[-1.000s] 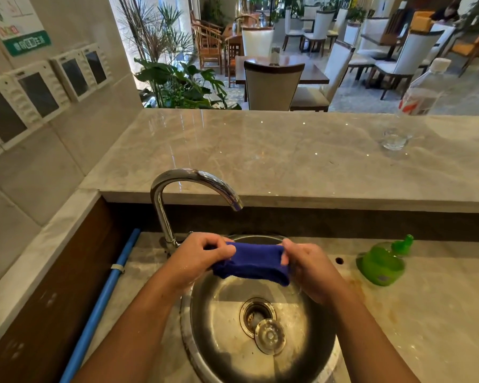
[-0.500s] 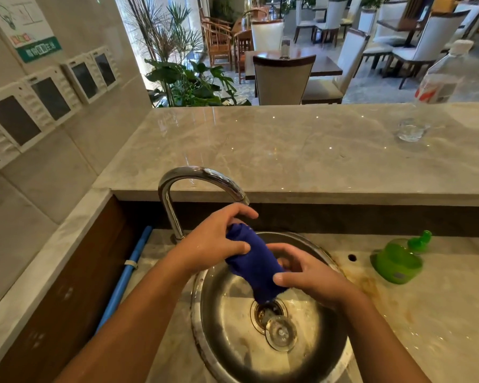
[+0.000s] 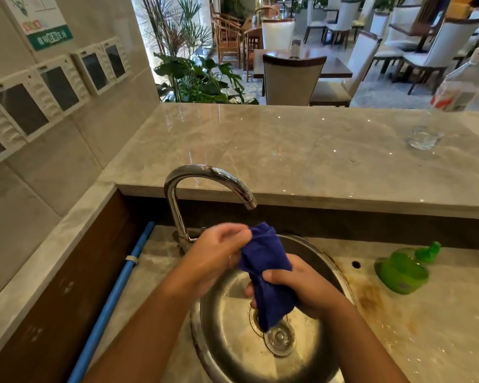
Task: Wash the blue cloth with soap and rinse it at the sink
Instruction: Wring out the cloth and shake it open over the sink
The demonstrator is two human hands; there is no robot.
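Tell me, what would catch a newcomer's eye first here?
The blue cloth, twisted into a roll and gripped by the left hand at its top and the right hand lower down, hangs over the round steel sink. A bright green bottle lies on the counter to the right.

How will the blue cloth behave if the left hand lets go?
The blue cloth bunches and sags between the left hand and the right hand, so it is probably floppy and would hang from the right grip. Its lower end dangles into the wet sink; likely soaked, heavier than it looks.
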